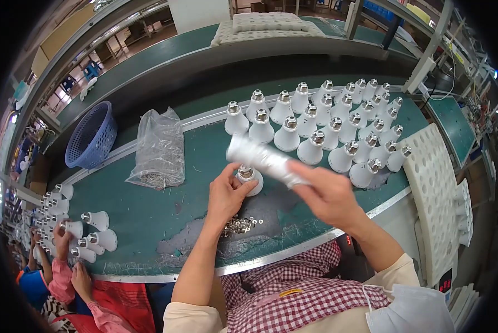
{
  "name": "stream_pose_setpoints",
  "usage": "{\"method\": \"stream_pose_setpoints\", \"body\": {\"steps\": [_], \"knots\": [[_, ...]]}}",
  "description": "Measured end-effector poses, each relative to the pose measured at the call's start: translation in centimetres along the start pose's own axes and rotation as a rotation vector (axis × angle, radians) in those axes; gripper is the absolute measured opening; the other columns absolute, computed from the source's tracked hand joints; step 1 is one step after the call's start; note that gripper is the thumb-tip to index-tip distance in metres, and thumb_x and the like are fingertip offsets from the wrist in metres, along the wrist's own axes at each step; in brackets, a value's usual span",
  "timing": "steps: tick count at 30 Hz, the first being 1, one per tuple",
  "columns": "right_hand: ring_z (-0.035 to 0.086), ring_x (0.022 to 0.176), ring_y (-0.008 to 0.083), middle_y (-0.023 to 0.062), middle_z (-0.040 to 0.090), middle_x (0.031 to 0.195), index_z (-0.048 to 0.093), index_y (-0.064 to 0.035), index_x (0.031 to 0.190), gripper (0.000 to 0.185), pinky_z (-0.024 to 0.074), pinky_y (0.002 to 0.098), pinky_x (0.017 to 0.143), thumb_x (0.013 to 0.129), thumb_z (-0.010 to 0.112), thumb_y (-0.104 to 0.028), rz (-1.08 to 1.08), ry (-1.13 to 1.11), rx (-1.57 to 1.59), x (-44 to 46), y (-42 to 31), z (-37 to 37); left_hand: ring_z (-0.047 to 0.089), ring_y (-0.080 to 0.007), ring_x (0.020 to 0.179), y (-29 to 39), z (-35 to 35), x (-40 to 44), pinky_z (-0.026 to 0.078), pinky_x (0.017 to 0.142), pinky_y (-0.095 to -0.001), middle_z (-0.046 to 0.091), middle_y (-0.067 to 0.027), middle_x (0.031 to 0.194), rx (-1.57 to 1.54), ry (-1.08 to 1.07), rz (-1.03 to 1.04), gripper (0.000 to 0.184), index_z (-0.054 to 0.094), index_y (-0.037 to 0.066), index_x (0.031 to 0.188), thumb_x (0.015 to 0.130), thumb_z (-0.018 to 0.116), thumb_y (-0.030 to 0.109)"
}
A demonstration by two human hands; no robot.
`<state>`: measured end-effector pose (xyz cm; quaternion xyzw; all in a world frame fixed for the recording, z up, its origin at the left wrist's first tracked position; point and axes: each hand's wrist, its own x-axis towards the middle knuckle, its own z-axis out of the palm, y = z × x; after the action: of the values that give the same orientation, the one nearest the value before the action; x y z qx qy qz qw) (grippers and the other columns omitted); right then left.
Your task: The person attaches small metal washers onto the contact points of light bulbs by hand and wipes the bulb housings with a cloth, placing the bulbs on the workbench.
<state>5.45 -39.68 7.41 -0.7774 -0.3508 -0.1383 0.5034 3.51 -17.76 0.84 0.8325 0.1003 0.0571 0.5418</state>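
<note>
My left hand (224, 195) is closed around an upright white light bulb (255, 186), its fingers and thumb at the metal screw cap on top. My right hand (328, 194) grips a white, wrapped-looking hammer-like tool (263, 158). Motion blurs this tool, and its far end is above the bulb, apart from it. On a worn dark patch just below the left hand lies a pile of small round metal pieces (240, 225). Several rows of similar bulbs (310, 149) stand cap-up to the right, beyond the right hand.
A clear plastic bag (159, 149) holding small metal pieces and a blue basket (92, 136) are at the left. Another person's hand (64, 237) holds a bulb among others at far left. White foam trays (435, 194) stand at right. The green table's metal edge (379, 210) runs in front.
</note>
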Motion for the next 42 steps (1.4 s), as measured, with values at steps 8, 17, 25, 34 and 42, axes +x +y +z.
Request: {"method": "stream_pose_setpoints", "body": {"steps": [8, 17, 25, 34, 42], "knots": [[0.059, 0.06, 0.03, 0.0129, 0.06, 0.071, 0.053, -0.0138, 0.123, 0.042, 0.0472, 0.0383, 0.052, 0.082, 0.062, -0.015, 0.024, -0.086, -0.148, 0.7, -0.9, 0.1, 0.041, -0.005, 0.051, 0.0, 0.1, 0.0, 0.034, 0.048, -0.0225, 0.045, 0.0032, 0.054, -0.027, 0.01, 0.024, 0.042, 0.059, 0.001, 0.109, 0.072, 0.074, 0.014], [0.064, 0.064, 0.0234, 0.0172, 0.065, 0.082, 0.057, -0.0099, 0.118, 0.039, 0.0495, 0.0324, 0.057, 0.08, 0.064, -0.01, 0.221, -0.055, -0.182, -2.4, 1.3, -2.2, 0.044, -0.0063, 0.053, -0.3, -1.1, 0.5, 0.039, 0.05, -0.0246, 0.049, -0.0001, 0.058, 0.027, 0.021, 0.066, 0.039, 0.061, 0.005, 0.106, 0.069, 0.074, 0.011], [0.058, 0.07, 0.0102, 0.0093, 0.066, 0.088, 0.056, -0.0027, 0.118, 0.042, 0.0472, 0.0246, 0.061, 0.077, 0.062, -0.002, 0.467, 0.286, -0.094, -9.0, 1.6, -7.2, 0.06, -0.0125, 0.073, 2.8, 8.8, 1.2, 0.051, 0.066, -0.0262, 0.065, -0.0073, 0.09, -0.024, -0.299, 0.355, 0.042, 0.059, 0.005, 0.11, 0.071, 0.071, 0.008], [0.061, 0.085, 0.018, 0.0127, 0.063, 0.102, 0.055, 0.0007, 0.119, 0.042, 0.0481, 0.0277, 0.071, 0.077, 0.059, 0.001, 0.463, -0.058, -0.094, -10.7, 1.9, -5.9, 0.061, -0.019, 0.073, 3.5, 4.0, 0.5, 0.05, 0.069, -0.0303, 0.061, -0.0117, 0.088, -0.104, -0.021, 0.428, 0.037, 0.059, 0.006, 0.111, 0.074, 0.064, 0.008], [0.063, 0.078, 0.0257, 0.0221, 0.063, 0.099, 0.057, -0.0003, 0.116, 0.036, 0.0475, 0.0305, 0.068, 0.08, 0.059, -0.001, 0.377, -0.066, -0.365, -9.6, 4.6, -3.5, 0.054, -0.029, 0.094, -8.6, -21.6, -10.9, 0.042, 0.082, -0.0359, 0.053, -0.0165, 0.113, 0.636, 1.258, -0.032, 0.056, 0.045, 0.001, 0.121, 0.073, 0.07, 0.016]]}}
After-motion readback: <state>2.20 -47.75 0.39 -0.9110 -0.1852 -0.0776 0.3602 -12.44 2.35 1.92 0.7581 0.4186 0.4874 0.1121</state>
